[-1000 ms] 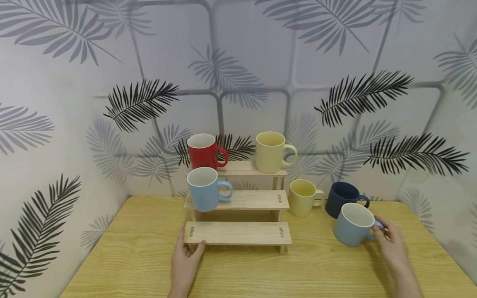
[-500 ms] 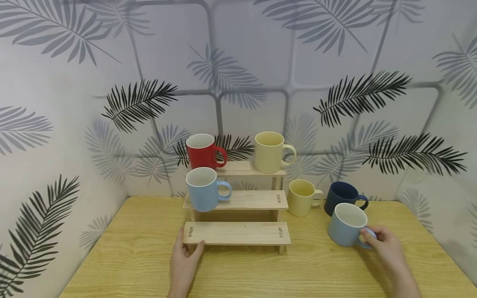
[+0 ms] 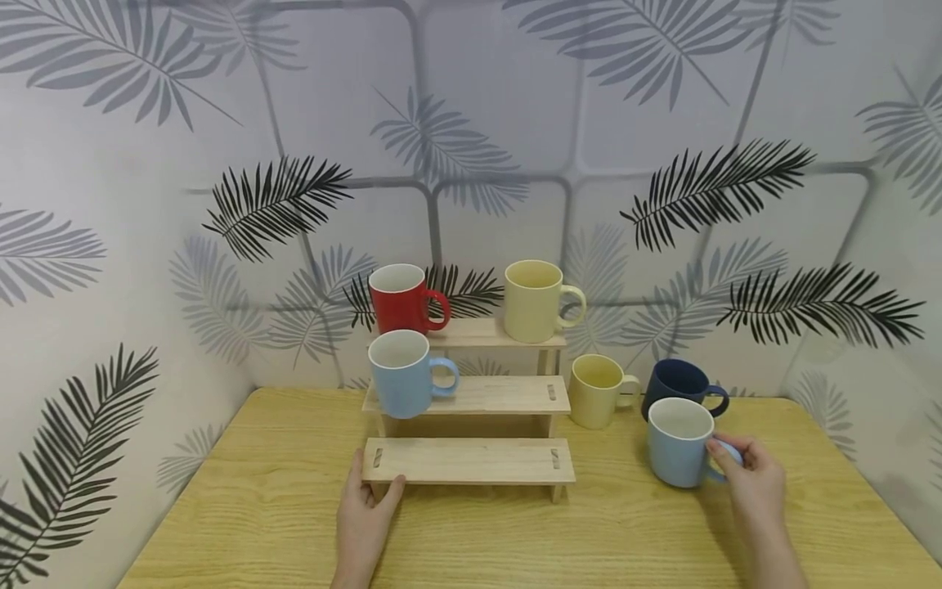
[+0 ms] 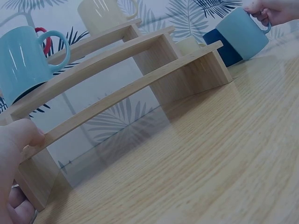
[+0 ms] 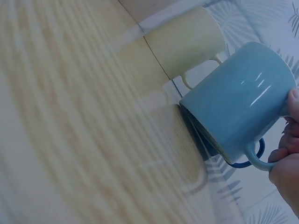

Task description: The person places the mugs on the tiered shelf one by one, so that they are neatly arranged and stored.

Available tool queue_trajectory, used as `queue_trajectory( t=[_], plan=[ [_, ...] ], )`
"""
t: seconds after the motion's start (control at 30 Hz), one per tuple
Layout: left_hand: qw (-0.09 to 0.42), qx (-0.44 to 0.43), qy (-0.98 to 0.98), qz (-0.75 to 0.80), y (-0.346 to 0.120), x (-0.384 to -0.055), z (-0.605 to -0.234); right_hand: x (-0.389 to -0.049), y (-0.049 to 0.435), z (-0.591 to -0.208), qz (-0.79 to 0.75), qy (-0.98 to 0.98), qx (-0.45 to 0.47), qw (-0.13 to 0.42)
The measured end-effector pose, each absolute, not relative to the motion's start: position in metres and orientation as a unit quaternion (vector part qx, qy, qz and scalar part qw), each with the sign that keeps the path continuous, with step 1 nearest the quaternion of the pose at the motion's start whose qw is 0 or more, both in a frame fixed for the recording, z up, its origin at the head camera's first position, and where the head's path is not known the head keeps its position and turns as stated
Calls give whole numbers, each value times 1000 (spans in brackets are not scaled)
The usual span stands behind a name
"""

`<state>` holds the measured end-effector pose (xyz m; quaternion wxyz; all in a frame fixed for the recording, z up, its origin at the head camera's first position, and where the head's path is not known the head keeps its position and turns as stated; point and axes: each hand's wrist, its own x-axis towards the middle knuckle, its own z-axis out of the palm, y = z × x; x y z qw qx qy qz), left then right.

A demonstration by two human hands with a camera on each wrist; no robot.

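My right hand (image 3: 758, 483) pinches the handle of a light blue mug (image 3: 679, 450), which is upright at the right side of the table. In the right wrist view this light blue mug (image 5: 240, 100) shows its lower edge close over the tabletop, partly covering a navy mug (image 3: 673, 384) behind it. My left hand (image 3: 364, 519) grips the left end of the lowest step of a three-step wooden shelf (image 3: 471, 460). The thumb (image 4: 30, 133) lies on the board's front edge, with the fingers round the side support.
A second light blue mug (image 3: 401, 384) stands on the middle step at left. The top step carries a red mug (image 3: 399, 311) and a cream mug (image 3: 531, 307). Another cream mug (image 3: 594, 397) stands on the table (image 3: 530, 548) right of the shelf. A leaf-patterned wall (image 3: 500, 123) rises behind.
The right hand has moved a little left with the light blue mug, which has gone from slightly tilted to upright. The left hand stays on the shelf.
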<state>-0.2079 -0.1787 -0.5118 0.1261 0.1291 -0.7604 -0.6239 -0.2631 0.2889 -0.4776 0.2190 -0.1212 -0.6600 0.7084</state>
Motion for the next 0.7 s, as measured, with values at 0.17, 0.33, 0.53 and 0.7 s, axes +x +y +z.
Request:
queue_trajectory(
  t=[0.17, 0.33, 0.53, 0.7],
  plan=[
    [125, 133, -760, -623, -178, -208, -510, -263, 284, -470, 699, -659, -139, 241],
    [132, 134, -764, -617, -178, -208, -510, -261, 275, -458, 731, -621, -113, 261],
    [136, 133, -766, -614, -177, -207, -511, -256, 257, -438, 779, -556, -62, 284],
    [138, 129, -764, -617, -179, -207, -511, -258, 235, -422, 807, -505, -7, 307]
  ],
)
